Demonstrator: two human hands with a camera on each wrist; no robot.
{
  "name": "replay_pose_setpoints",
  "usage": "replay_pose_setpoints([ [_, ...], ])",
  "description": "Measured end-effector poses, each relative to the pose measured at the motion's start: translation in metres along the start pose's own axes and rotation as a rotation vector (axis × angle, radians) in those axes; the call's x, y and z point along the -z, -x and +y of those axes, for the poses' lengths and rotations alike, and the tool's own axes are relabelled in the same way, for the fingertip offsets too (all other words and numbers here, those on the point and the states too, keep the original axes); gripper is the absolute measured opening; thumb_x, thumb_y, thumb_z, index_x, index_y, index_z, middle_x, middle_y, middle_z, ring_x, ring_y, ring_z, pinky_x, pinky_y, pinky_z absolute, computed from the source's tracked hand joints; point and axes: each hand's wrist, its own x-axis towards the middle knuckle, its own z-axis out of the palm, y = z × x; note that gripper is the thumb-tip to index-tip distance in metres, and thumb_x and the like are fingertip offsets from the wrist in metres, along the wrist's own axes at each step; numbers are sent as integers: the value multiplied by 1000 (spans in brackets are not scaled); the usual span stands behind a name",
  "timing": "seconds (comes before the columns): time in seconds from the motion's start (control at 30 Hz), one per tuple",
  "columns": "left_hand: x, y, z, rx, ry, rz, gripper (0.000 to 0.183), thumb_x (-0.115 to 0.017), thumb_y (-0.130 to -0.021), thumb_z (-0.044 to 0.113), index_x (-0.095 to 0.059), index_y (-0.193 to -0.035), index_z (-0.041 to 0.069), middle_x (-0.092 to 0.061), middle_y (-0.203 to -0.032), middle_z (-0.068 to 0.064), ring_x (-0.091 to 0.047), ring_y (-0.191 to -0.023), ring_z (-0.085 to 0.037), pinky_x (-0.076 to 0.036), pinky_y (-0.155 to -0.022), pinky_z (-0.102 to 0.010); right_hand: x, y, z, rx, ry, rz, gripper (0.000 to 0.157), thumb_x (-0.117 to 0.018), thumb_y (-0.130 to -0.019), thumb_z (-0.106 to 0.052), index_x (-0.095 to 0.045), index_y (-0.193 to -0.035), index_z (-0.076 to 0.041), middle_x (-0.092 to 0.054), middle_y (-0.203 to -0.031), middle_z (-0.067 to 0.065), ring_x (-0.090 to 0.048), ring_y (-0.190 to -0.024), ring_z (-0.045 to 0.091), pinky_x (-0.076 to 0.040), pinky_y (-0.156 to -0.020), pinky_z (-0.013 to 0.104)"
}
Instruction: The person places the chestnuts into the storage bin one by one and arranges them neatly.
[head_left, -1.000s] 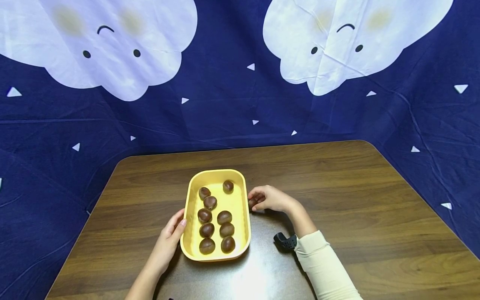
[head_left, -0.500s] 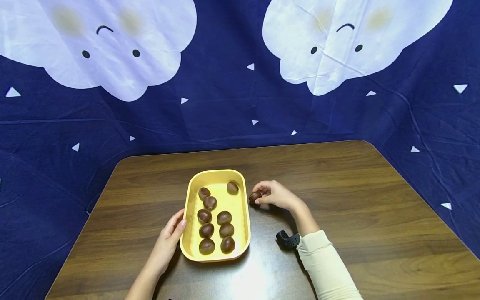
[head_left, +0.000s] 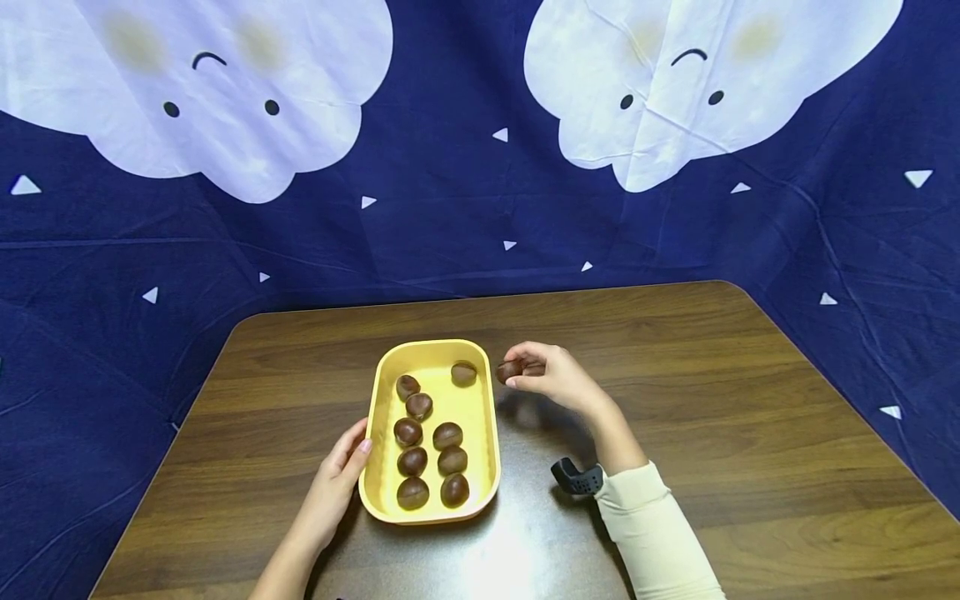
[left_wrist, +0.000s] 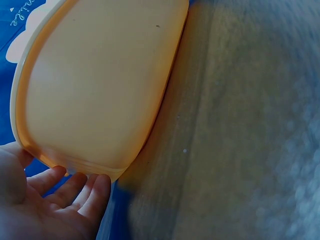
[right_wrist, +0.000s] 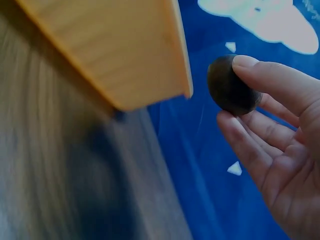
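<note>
A yellow tray [head_left: 472,425] with rounded corners stands on the table, with several brown chestnuts [head_left: 408,432] lying in it. My left hand [head_left: 339,475] grips the tray's left side, thumb at the rim and fingers against the outer wall; the left wrist view shows those fingers [left_wrist: 102,186] bent at the wall. Just right of the tray's far right side, my right hand [head_left: 551,375] pinches a chestnut [right_wrist: 231,85] between thumb and fingertips. This nut is raised above the table, near the height of the rim.
The tray rests on a brown wooden table [head_left: 675,375]. A black strap-like piece [head_left: 577,477] juts out at the right cuff. Behind the table hangs a dark blue curtain [head_left: 450,225] with white clouds.
My right hand has lifted the chestnut off the table beside the tray and moved it away from me. The far right chestnut in the tray shifted slightly rightward. The left hand stays put.
</note>
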Motion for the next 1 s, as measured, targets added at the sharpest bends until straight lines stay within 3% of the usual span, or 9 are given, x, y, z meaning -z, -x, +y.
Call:
replay_pose_setpoints([
  [0.17,1,0,1,-3,-7,2,47,-41,-97,27,-32,-136,4,-39,-134,-18,-39,-118,-28,-36,-86,-16,-11,-4,-17,45,-49,-11,27,-66,-77,5,-57,-101,10,-61,-93,18,-58,-87,28,-46,-80,40],
  [0.3,1,0,1,-6,-8,-1,47,-41,-97,27,-32,-136,4,-38,-134,-18,-39,-118,-28,-36,-86,-16,-26,-6,-26,88,-18,-22,26,-66,-77,5,-57,-101,10,-60,-95,18,-58,-87,28,-46,-80,37],
  [0.43,0,-1,0,-6,-11,2,47,-41,-97,27,-32,-136,3,-38,-134,-18,-38,-118,-28,-36,-85,-15,-43,-14,-9,134,56,-30,26,-69,-77,-1,-60,-101,3,-61,-94,9,-58,-86,19,-47,-79,31],
  [0.53,0,0,0,-7,-13,6,47,-41,-97,27,-32,-136,3,-39,-134,-18,-39,-118,-28,-36,-85,-15,-55,-19,8,166,139,-41,27,-71,-76,-8,-61,-101,-4,-61,-92,1,-57,-83,11,-46,-76,24],
  [0.83,-2,1,4,1,2,-6,47,-41,-97,26,-31,-136,4,-39,-133,-19,-39,-117,-29,-36,-86,-16,-73,-19,5,230,486,-122,23,-69,-79,-16,-61,-100,-10,-59,-95,-1,-54,-88,10,-43,-79,24],
  [1.0,-4,2,5,-8,4,-2,46,-41,-97,24,-32,-136,2,-40,-132,-20,-40,-116,-30,-37,-86,-17,-77,-19,5,260,621,-139,21,-70,-78,-19,-63,-97,-12,-61,-89,-4,-56,-81,10,-43,-76,24],
])
